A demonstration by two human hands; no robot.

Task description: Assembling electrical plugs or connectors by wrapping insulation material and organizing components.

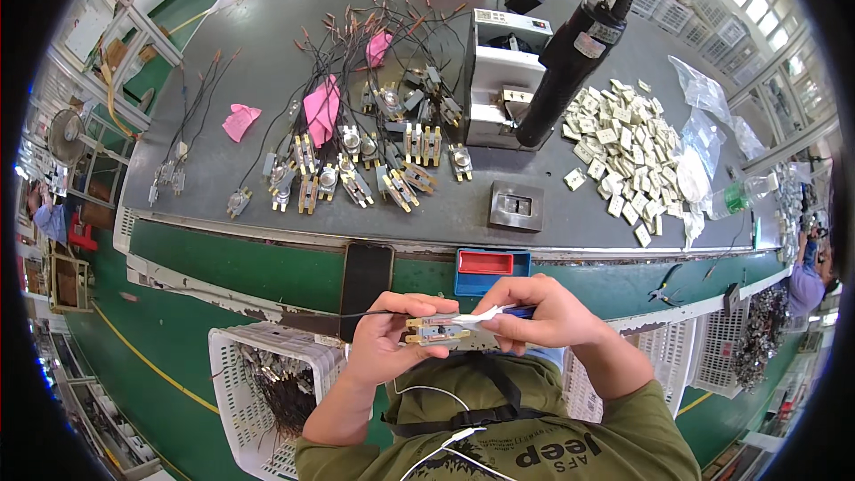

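In front of my body, my left hand [383, 343] is closed on a small grey electrical switch [438, 331] with brass terminals, and a black wire [343, 314] runs off it to the left. My right hand [545, 313] is closed around a blue pen-like tool [519, 312]. A white scrap [476, 316], perhaps tissue, sits between the right fingertips and meets the switch's right end. Whether the blue tool touches the switch is hidden. Just beyond my hands lie a phone [367, 281] and a blue tray [463, 283] with a red tray [485, 263] inside.
Wired switches [352, 165] and pink scraps [321, 111] cover the bench's left half. A white-and-black machine [503, 71], a black cylindrical tool [570, 71], a metal block [517, 207] and a heap of cream blocks [623, 151] occupy the right. Pliers [664, 289] lie nearer; a white basket [249, 410] stands below left.
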